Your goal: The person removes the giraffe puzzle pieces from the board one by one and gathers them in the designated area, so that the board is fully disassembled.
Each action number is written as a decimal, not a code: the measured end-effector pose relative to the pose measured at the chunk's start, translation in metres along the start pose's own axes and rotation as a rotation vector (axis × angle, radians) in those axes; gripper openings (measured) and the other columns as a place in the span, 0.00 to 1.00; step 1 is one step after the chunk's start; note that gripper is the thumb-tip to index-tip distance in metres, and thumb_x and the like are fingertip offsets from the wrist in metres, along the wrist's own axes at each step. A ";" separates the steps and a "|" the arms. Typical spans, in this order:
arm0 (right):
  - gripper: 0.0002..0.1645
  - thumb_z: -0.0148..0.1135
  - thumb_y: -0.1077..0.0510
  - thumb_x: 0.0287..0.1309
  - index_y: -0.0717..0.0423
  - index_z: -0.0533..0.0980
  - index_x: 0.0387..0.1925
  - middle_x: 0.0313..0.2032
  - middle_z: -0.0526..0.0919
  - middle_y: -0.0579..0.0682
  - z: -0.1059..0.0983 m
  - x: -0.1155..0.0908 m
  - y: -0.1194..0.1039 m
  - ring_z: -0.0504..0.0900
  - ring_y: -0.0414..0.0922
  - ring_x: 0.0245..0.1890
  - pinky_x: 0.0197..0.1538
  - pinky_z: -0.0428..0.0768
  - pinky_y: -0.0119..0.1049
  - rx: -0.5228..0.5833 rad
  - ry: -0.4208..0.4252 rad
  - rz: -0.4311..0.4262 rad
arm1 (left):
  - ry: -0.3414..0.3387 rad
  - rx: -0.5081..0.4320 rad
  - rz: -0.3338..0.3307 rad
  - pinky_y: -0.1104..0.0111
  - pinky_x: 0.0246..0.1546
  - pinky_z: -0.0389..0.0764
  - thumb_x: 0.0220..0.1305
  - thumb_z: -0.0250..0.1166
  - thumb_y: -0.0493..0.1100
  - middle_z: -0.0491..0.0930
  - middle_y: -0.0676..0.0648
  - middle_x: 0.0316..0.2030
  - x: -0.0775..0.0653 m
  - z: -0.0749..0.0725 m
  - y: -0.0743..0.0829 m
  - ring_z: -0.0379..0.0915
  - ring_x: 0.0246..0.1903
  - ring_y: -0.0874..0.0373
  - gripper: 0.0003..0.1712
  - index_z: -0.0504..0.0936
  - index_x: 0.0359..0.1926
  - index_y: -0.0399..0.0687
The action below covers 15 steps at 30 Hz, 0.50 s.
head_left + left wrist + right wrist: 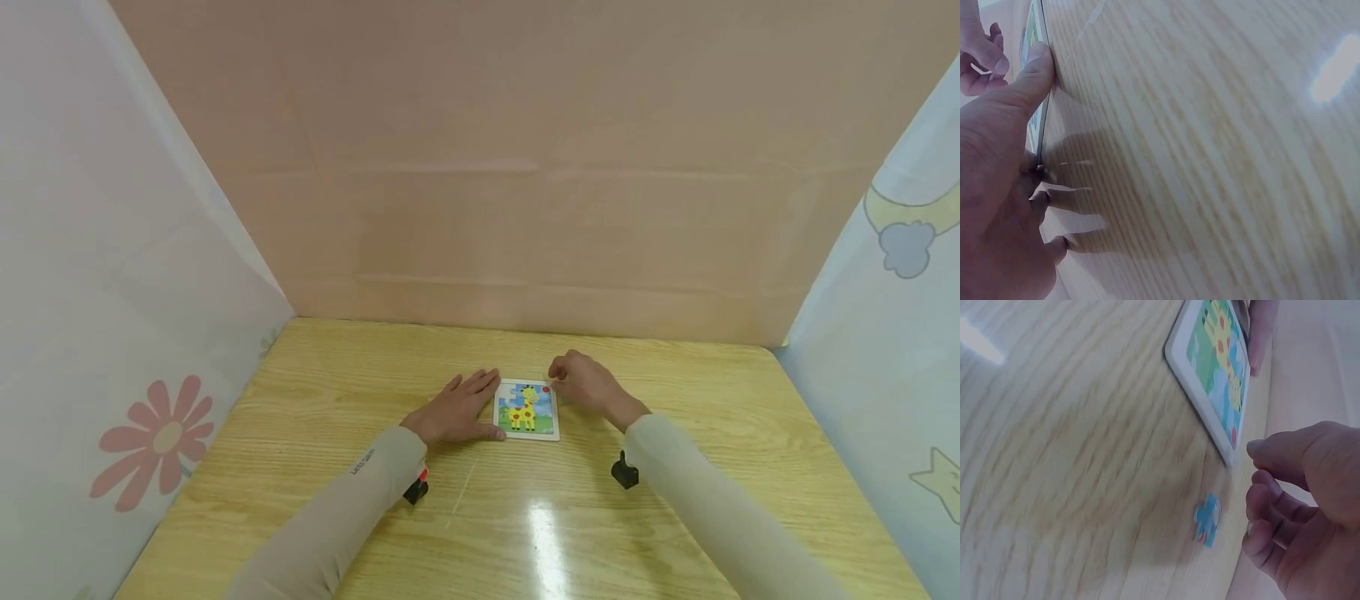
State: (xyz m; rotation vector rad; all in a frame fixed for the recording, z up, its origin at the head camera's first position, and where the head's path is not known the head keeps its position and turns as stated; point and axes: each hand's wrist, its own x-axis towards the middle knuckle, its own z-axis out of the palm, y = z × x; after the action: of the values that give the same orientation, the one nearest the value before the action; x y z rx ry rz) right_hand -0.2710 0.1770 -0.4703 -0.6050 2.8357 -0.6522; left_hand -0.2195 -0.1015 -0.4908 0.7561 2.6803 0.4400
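A giraffe jigsaw puzzle in a white frame lies flat on the table, with a bare white patch at its upper left corner. My left hand rests at the frame's left side, fingers spread, the thumb touching its lower left corner. My right hand is just off the frame's upper right corner. In the right wrist view its fingers are loosely curled, with nothing visible between them. Close by that hand, a loose blue puzzle piece lies on the table; the hand hides it in the head view.
The wooden table reaches back to a plain brown panel. White sheets with printed pictures stand at the left and right. A bright light reflection shows on the tabletop in front of the puzzle.
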 end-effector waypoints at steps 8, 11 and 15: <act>0.10 0.68 0.60 0.70 0.60 0.87 0.49 0.43 0.86 0.54 0.011 0.002 -0.011 0.86 0.49 0.44 0.53 0.87 0.51 0.010 -0.047 -0.044 | 0.004 -0.004 0.008 0.45 0.87 0.43 0.72 0.61 0.72 0.41 0.50 0.88 0.000 -0.001 0.001 0.37 0.88 0.50 0.59 0.46 0.87 0.48; 0.10 0.69 0.60 0.69 0.59 0.87 0.49 0.42 0.85 0.53 0.015 0.003 -0.013 0.85 0.48 0.43 0.53 0.87 0.50 -0.006 -0.048 -0.046 | 0.002 0.003 0.005 0.45 0.87 0.44 0.72 0.61 0.73 0.42 0.51 0.88 0.000 0.000 0.001 0.37 0.88 0.50 0.59 0.46 0.87 0.48; 0.11 0.71 0.60 0.67 0.58 0.87 0.49 0.41 0.84 0.53 0.016 0.004 -0.018 0.84 0.46 0.40 0.49 0.87 0.48 -0.024 -0.043 -0.058 | 0.000 0.015 0.004 0.45 0.87 0.44 0.72 0.60 0.74 0.41 0.52 0.88 0.000 -0.001 0.001 0.37 0.88 0.51 0.60 0.45 0.87 0.49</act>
State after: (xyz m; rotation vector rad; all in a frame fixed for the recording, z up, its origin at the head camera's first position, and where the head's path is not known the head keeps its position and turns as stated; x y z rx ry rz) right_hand -0.2648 0.1547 -0.4770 -0.6983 2.7990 -0.6081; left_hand -0.2196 -0.1006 -0.4895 0.7651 2.6851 0.4214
